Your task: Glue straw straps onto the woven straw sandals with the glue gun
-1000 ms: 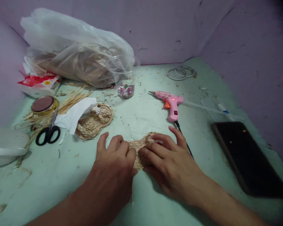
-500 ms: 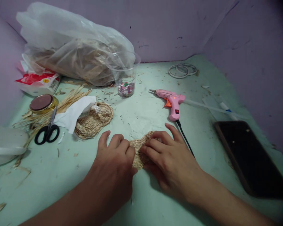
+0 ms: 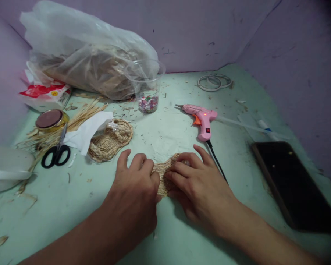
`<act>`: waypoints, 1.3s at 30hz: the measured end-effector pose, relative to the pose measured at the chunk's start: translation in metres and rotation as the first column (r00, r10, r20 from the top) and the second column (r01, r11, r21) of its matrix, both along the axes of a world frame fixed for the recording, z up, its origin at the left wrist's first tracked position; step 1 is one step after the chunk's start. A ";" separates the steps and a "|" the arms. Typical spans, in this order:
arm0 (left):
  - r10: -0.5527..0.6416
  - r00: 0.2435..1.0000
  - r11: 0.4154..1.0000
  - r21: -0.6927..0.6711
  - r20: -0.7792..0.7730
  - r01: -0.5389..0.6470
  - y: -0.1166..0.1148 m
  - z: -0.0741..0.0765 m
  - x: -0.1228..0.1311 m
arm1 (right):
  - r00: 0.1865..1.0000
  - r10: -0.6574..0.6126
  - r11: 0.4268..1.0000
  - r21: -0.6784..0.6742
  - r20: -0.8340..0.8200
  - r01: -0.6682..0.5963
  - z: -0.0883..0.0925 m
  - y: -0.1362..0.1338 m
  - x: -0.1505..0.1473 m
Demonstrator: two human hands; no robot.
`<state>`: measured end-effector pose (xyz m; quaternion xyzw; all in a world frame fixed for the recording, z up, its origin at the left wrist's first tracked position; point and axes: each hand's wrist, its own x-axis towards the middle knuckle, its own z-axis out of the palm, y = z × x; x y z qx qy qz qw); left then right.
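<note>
A small woven straw slipper sole (image 3: 163, 179) lies on the pale green table between my hands. My left hand (image 3: 138, 180) grips its left end, fingers curled and thumb at the near edge. Over its right end my right hand (image 3: 193, 180) is closed, fingertips pressing on the weave and one finger raised. Both ends of the sole are hidden under the hands. A finished-looking straw slipper (image 3: 109, 141) with white beads on its strap lies to the left, partly under a white paper piece (image 3: 89, 130). Beyond my right hand rests a pink glue gun (image 3: 202, 117), its light lit.
Black-handled scissors (image 3: 56, 154), straw strands (image 3: 84, 116) and a lidded jar (image 3: 52, 120) lie left. Behind stand a plastic bag (image 3: 93, 62) and a cup of beads (image 3: 148, 103). A phone (image 3: 292, 184) is at right, ring-shaped bands (image 3: 209, 83) at the back.
Both hands keep their hold on the straw sole. My left hand has shifted very slightly to the right and up; the view has moved a touch.
</note>
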<state>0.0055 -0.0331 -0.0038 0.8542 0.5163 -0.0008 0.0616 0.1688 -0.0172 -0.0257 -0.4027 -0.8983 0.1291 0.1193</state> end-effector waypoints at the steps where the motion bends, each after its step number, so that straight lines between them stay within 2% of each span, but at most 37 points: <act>1: 0.000 1.000 1.000 0.001 0.001 0.000 0.000 0.000 0.000 | 1.000 -0.003 1.000 -0.002 0.002 0.003 0.000 0.000 0.000; 13: -0.011 0.998 0.999 0.048 -0.054 0.013 -0.005 0.000 0.003 | 1.000 -0.002 1.000 0.004 0.026 0.002 -0.001 -0.002 -0.001; 18: 0.062 0.998 0.994 0.088 0.000 -0.061 0.000 0.002 0.002 | 0.999 0.002 1.000 0.007 0.034 -0.002 0.000 -0.002 0.000; 20: 0.069 0.998 0.995 0.067 0.012 -0.070 0.005 0.001 0.002 | 0.999 0.006 1.000 0.001 0.038 -0.006 0.001 -0.002 0.000; 24: 0.059 0.998 0.995 -0.076 0.008 -0.058 0.011 -0.001 0.005 | 0.999 0.017 1.000 -0.005 0.040 -0.017 0.002 -0.001 0.000; 27: 0.042 0.999 0.991 -0.132 0.021 -0.039 0.012 0.000 0.008 | 0.999 0.028 1.000 0.007 0.039 -0.028 0.002 -0.002 0.000; 31: -0.004 1.000 0.994 -0.109 0.018 0.006 0.013 0.003 0.012 | 0.999 0.027 1.000 0.009 0.046 -0.027 0.001 -0.001 0.000; 39: 0.000 1.000 0.997 -0.083 0.001 0.000 0.016 0.003 0.016 | 0.997 0.032 0.998 0.046 0.072 -0.035 -0.001 0.000 -0.002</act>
